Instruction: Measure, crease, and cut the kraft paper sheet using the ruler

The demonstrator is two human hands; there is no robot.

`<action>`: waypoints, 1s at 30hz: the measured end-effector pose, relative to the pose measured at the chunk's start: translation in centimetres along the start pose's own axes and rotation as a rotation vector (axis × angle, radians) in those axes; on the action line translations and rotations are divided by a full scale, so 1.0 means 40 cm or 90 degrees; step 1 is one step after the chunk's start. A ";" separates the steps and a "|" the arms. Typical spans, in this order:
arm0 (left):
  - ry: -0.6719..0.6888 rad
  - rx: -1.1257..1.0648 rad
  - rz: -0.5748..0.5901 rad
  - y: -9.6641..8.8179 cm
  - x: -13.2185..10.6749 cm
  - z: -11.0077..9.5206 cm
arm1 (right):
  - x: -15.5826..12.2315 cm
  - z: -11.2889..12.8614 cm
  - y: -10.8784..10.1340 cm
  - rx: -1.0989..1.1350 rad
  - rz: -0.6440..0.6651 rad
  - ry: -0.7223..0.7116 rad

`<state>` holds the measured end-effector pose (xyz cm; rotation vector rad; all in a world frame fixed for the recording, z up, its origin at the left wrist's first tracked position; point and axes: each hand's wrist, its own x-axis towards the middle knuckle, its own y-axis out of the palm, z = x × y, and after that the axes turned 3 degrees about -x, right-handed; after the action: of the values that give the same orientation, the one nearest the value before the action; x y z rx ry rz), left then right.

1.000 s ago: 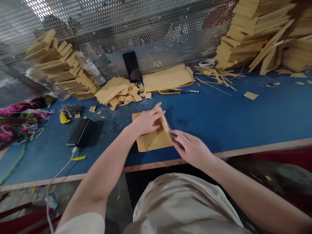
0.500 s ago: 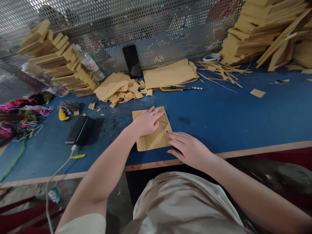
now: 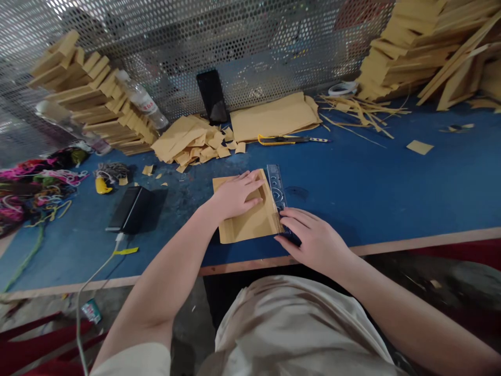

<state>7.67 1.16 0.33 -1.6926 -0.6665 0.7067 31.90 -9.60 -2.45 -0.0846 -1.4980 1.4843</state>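
Observation:
A folded piece of brown kraft paper (image 3: 252,225) lies on the blue table near its front edge. My left hand (image 3: 237,196) rests flat across its upper part, fingers stretched out, pressing on it. Along the paper's right edge lies a clear stencil ruler (image 3: 277,188) with circle cut-outs and printed marks. At the ruler's near end is my right hand (image 3: 311,235), its fingertips gripping it and hiding that end.
Behind are paper scraps (image 3: 195,141), folded brown sheets (image 3: 274,117), a yellow cutter (image 3: 279,140), a phone (image 3: 212,96) and thin paper strips (image 3: 364,112). Paper stacks stand left (image 3: 105,104) and right (image 3: 407,57). A black box with a cable (image 3: 129,209) sits left.
The ruler has moved right, from on the paper to the blue table beside it, with my right hand moving along. My left hand stays on the paper.

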 end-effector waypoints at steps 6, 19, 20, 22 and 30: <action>0.076 0.071 0.015 -0.001 0.002 -0.014 | -0.010 0.001 -0.006 -0.042 -0.056 0.002; 0.052 0.038 0.021 -0.001 0.005 -0.024 | -0.006 0.005 -0.005 -0.121 -0.077 0.001; 0.052 0.040 0.024 -0.003 0.005 -0.025 | -0.003 0.007 -0.008 -0.124 -0.068 0.003; 0.055 0.041 0.020 -0.005 0.005 -0.026 | 0.005 0.011 -0.013 -0.111 -0.023 -0.021; 0.062 0.022 -0.009 -0.004 -0.001 -0.018 | 0.013 0.009 -0.013 -0.006 0.124 -0.061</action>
<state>8.18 0.71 0.60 -1.6783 -0.5941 0.6182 31.70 -9.67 -1.66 -0.1714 -1.6116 1.6558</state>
